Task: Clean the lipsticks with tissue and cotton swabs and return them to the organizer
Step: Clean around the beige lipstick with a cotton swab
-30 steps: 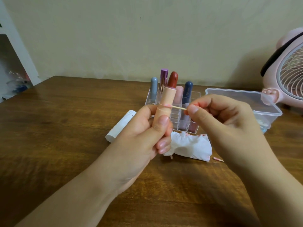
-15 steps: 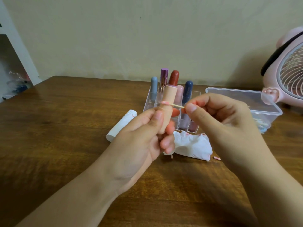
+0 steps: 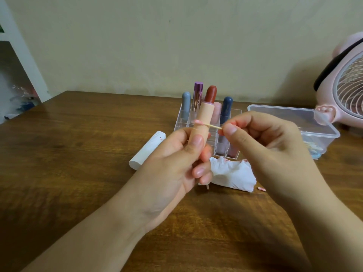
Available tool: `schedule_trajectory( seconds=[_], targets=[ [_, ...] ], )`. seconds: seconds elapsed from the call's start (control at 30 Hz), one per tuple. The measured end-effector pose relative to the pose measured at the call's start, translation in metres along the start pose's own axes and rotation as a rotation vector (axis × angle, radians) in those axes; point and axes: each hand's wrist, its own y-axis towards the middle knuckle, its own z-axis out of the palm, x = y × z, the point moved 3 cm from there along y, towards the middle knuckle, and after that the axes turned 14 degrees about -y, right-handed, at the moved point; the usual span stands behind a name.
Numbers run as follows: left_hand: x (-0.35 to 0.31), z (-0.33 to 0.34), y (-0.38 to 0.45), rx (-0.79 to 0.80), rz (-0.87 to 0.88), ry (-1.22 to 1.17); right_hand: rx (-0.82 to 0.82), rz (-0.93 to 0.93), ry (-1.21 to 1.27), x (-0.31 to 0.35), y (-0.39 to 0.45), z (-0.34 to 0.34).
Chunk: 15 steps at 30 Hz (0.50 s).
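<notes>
My left hand [image 3: 176, 163] grips a peach lipstick tube [image 3: 204, 116] upright, thumb on its front. My right hand [image 3: 271, 150] pinches a cotton swab [image 3: 208, 125] by its wooden stick; the pink-stained tip lies across the tube at its seam. Behind stands the clear organizer [image 3: 180, 118] with several lipsticks: grey, purple, red [image 3: 211, 94], pink and dark blue. A crumpled white tissue [image 3: 233, 174] with red marks lies on the table under my hands.
A rolled white tissue [image 3: 145, 152] lies left of the organizer. A clear plastic box [image 3: 314, 122] holding cotton swabs sits at the right, with a pink fan [image 3: 345, 89] behind it. A used swab tip [image 3: 261, 189] lies by the tissue. A white shelf frame [image 3: 21, 50] stands far left.
My left hand has turned the peach tube slightly and shifted its thumb. The swab tip has slid along the tube's seam toward the left edge.
</notes>
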Motion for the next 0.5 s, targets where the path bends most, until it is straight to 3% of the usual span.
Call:
schedule_trajectory(
  seconds=[0.17, 0.3, 0.5],
  targets=[
    [0.0006, -0.0004, -0.0008, 0.012, -0.002, -0.016, -0.08, 0.034, 0.034, -0.0064, 0.0011, -0.0085],
    [0.0011, -0.0026, 0.0006, 0.006, 0.005, -0.037, -0.009, 0.013, 0.008, -0.0044, -0.0001, -0.0045],
    [0.0009, -0.0014, -0.0004, 0.008, -0.008, -0.027, -0.052, 0.017, 0.024, -0.0062, -0.0002, -0.0085]
  ],
)
